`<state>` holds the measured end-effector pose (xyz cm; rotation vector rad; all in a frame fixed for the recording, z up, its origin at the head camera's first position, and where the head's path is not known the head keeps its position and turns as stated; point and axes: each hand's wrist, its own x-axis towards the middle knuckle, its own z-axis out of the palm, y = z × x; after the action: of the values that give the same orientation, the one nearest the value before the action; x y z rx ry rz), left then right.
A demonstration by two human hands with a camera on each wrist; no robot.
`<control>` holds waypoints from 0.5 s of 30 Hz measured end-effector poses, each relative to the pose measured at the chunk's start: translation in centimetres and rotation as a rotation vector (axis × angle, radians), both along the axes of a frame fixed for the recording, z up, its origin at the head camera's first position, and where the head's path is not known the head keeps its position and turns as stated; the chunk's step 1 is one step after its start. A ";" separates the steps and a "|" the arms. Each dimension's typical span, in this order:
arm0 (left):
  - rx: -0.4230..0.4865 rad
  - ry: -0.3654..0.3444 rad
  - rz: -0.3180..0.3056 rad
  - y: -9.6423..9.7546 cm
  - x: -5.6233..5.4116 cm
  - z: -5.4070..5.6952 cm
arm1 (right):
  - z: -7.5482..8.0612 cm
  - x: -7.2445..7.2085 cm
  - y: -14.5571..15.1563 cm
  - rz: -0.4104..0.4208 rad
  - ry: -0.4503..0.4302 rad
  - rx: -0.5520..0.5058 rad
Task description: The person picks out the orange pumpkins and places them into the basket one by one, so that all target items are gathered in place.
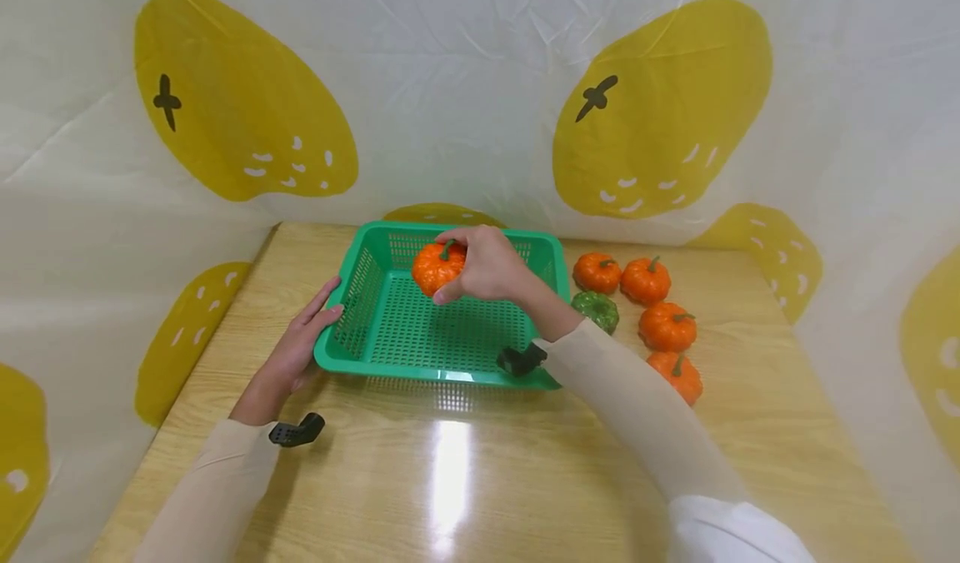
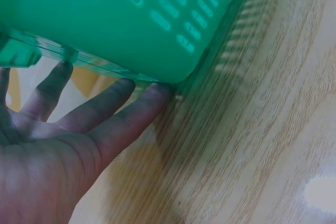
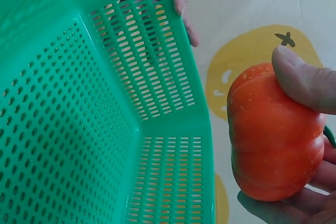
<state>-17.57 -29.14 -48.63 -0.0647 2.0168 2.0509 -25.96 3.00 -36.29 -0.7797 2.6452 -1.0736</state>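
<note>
Near the centre of the head view, the right grip [image 1: 491, 265] held an orange pumpkin [image 1: 435, 270] between thumb and fingers, raised over a green basket [image 1: 405, 371]. Left of centre, the left grip [image 1: 303, 338] touched the basket's side, its fingers mostly straight and spread. Right of centre, a green pumpkin [image 1: 596, 311] sat just beside the basket on the bench [image 1: 360, 480], with four more orange pumpkins [image 1: 667, 327] near it.

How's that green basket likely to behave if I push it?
The basket would probably slide rather than roll, given its flat floor. Its walls are heavily slotted, so it's likely light for its size. Being broad and low, it seems unlikely to tip.
</note>
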 end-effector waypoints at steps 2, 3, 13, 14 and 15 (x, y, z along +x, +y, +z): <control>0.004 -0.002 0.002 -0.1 0.0 0.0 | 0.0 -0.2 -0.2 0.000 0.003 -0.001; 0.005 -0.003 0.000 -0.1 0.0 0.0 | 0.0 -0.3 -0.3 -0.002 0.003 0.001; 0.014 0.006 -0.006 0.0 0.4 0.1 | -0.3 -0.8 -1.1 -0.009 -0.017 -0.001; 0.010 0.006 -0.004 0.0 0.4 0.1 | -0.4 -0.9 -1.2 -0.011 -0.020 -0.006; 0.009 0.004 -0.001 0.0 0.4 0.1 | -0.4 -0.9 -1.3 -0.014 -0.026 -0.012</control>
<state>-17.16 -29.11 -48.56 -0.0574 2.0091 2.0610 -26.85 1.75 -36.72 -0.7460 2.6286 -1.0967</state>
